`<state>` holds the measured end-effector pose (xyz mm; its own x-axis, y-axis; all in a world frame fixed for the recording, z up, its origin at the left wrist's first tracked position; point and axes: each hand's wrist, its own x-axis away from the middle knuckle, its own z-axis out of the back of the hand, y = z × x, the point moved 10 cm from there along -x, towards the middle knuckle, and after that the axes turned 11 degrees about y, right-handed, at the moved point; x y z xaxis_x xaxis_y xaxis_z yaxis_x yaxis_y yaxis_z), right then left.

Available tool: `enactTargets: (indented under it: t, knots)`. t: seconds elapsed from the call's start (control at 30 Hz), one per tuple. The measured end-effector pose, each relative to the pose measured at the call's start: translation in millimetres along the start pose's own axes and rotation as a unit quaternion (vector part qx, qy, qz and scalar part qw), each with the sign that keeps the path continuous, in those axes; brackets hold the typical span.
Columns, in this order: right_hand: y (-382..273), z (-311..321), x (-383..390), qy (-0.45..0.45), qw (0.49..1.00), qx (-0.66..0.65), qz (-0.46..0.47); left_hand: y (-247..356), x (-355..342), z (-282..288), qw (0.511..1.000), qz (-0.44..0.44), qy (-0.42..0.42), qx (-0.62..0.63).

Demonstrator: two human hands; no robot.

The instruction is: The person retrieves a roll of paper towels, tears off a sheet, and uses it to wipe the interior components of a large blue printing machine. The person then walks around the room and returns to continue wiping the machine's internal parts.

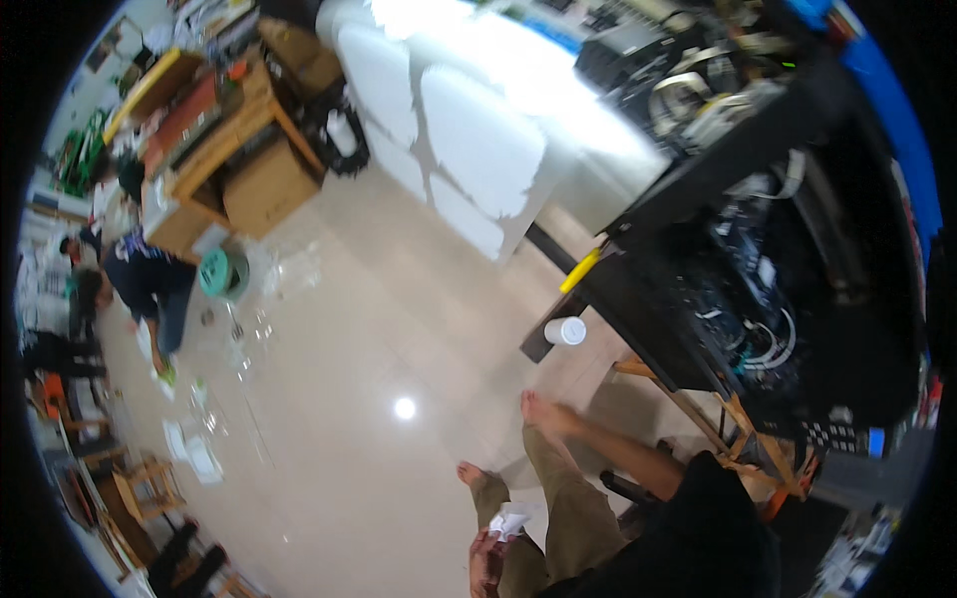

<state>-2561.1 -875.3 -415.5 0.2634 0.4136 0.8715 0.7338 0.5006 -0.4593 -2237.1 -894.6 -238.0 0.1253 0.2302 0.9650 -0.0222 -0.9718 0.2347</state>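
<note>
Presently, the left hand (484, 558) holds a crumpled white, paper-like piece (509, 520), below and left of the white cylindrical container (565, 331). The right hand (551, 415), just below that container, is too blurred to read. Holding seems the current step; moving on calls for a light pinch.

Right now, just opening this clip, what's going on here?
The camera wearer's left hand holds a crumpled white piece, perhaps tissue, above the lap. The right hand is extended forward by the right trouser leg; blur hides whether it grips anything. Just beyond it, a white cylindrical container sits beside a dark board. Off to the left, a co-worker in a dark top crouches, one arm lowered toward the floor.
</note>
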Motion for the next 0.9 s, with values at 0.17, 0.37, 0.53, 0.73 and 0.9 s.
enactTargets:
  t: [0.17, 0.37, 0.53, 0.73, 0.9]
  knots:
    - [52, -139, 219, -0.245, 0.961, 0.125, 0.028, 39, 38, 2, 0.990, -0.070, -0.113, -0.039]
    - [-27, -121, 317, 0.015, 0.878, 0.224, 0.424, 96, 84, -38, 0.967, -0.179, -0.092, -0.156]
    - [-85, -62, 333, 0.094, 0.877, 0.073, 0.465, 116, 114, -149, 0.953, -0.196, -0.160, -0.169]
    - [-167, 35, 363, 0.230, 0.894, -0.053, 0.382, 91, 161, -290, 0.800, -0.267, -0.314, -0.437]
    - [-199, 107, 395, 0.365, 0.810, -0.183, 0.421, 71, 179, -364, 0.800, -0.230, -0.378, -0.405]
